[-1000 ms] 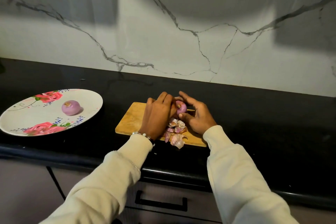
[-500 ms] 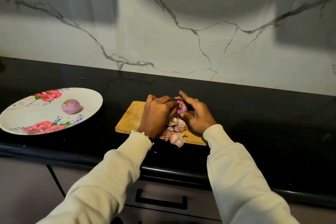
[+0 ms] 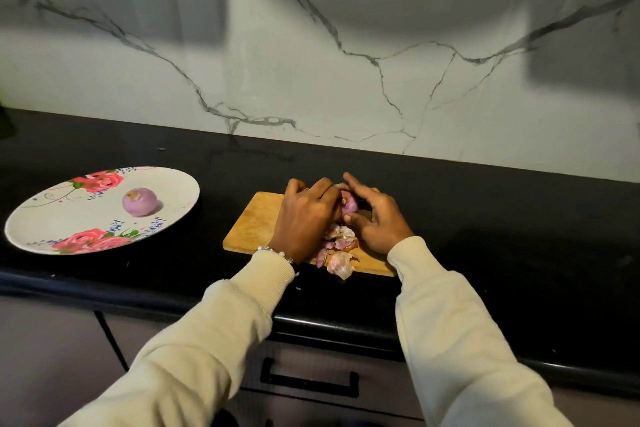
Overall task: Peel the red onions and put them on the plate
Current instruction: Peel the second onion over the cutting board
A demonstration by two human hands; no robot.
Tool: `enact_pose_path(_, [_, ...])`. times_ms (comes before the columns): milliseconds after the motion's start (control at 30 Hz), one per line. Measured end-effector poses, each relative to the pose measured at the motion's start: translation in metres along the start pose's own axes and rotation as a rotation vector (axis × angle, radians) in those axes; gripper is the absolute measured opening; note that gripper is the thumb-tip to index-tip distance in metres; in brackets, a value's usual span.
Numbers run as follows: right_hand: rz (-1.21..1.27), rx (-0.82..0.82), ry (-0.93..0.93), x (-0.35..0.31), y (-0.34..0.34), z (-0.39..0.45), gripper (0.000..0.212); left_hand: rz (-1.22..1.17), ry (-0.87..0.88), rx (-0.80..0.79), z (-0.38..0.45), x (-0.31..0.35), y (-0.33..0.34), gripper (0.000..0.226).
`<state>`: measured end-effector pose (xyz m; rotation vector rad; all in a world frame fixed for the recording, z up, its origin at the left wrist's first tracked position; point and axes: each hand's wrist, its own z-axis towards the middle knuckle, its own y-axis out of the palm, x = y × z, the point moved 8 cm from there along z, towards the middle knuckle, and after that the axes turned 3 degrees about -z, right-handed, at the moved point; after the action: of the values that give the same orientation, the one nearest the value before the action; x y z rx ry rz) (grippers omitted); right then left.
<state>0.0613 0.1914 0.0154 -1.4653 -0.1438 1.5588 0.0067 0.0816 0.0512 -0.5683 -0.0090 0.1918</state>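
head view: both hands hold one red onion [image 3: 349, 206] over the cutting board [image 3: 256, 225]; the left hand [image 3: 304, 218] curls round its left side, the right hand [image 3: 375, 218] pinches it between thumb and fingers. loose skins [image 3: 339, 250] lie just below the grip. well left of it, a peeled onion [image 3: 140, 202] sits on the flowered plate [image 3: 62, 218].

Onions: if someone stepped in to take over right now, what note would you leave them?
Left hand: grips the onion over the board.
Right hand: fingers curled round the same onion, thumb on its near side.
Done: one peeled onion lies on the plate; loose skins are piled at the board's near edge.
Left: finish peeling the held onion, then put it on the plate to the left. No other onions are in view.
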Motion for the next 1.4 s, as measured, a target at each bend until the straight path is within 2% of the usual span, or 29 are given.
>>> enact_pose_path(100, [0.010, 0.001, 0.000, 0.002, 0.001, 0.001, 0.077, 0.045, 0.029, -0.004, 0.001, 0.003, 0.002, 0.010])
enact_pose_path(167, [0.009, 0.000, 0.001, 0.002, 0.001, 0.002, 0.077, 0.044, -0.008, -0.054, 0.001, 0.000, 0.007, 0.022])
enact_pose_path(267, [0.047, 0.018, -0.016, -0.001, 0.000, 0.002, 0.077, 0.022, -0.090, -0.106, 0.001, -0.007, 0.013, 0.023])
enact_pose_path(333, [0.093, 0.034, -0.025, -0.003, -0.002, 0.001, 0.076, -0.042, -0.165, -0.139, 0.001, -0.012, 0.015, 0.014])
enact_pose_path(433, [0.149, 0.050, -0.034, -0.005, -0.005, 0.000, 0.076, -0.153, -0.295, -0.176, 0.000, -0.022, 0.018, 0.012])
enact_pose_path(500, [0.164, 0.062, -0.040, -0.005, -0.006, 0.000, 0.077, -0.232, -0.372, -0.155, -0.001, -0.028, 0.015, 0.004])
enact_pose_path(567, [0.178, 0.066, -0.046, -0.006, -0.007, 0.001, 0.077, -0.289, -0.413, -0.128, -0.001, -0.030, 0.012, 0.005])
enact_pose_path(633, [0.191, 0.066, -0.040, -0.006, -0.008, 0.001, 0.077, -0.308, -0.410, -0.110, -0.001, -0.029, 0.011, 0.003])
enact_pose_path(767, [0.188, 0.069, -0.032, -0.003, -0.008, 0.001, 0.079, -0.344, -0.413, -0.026, -0.002, -0.032, 0.006, 0.016])
enact_pose_path(933, [0.184, 0.058, -0.040, -0.002, -0.008, 0.003, 0.082, -0.398, -0.364, -0.032, -0.001, -0.028, 0.002, 0.043])
enact_pose_path(1067, [0.154, 0.048, -0.052, -0.001, -0.006, 0.003, 0.084, -0.416, -0.335, -0.008, -0.002, -0.031, 0.004, 0.030])
enact_pose_path(1233, [0.200, 0.064, -0.065, -0.005, -0.008, 0.001, 0.079, -0.258, -0.403, -0.040, -0.003, -0.034, 0.008, 0.017])
enact_pose_path(1400, [0.249, 0.069, -0.064, -0.008, -0.010, -0.001, 0.077, -0.247, -0.499, -0.047, -0.006, -0.040, 0.005, 0.017])
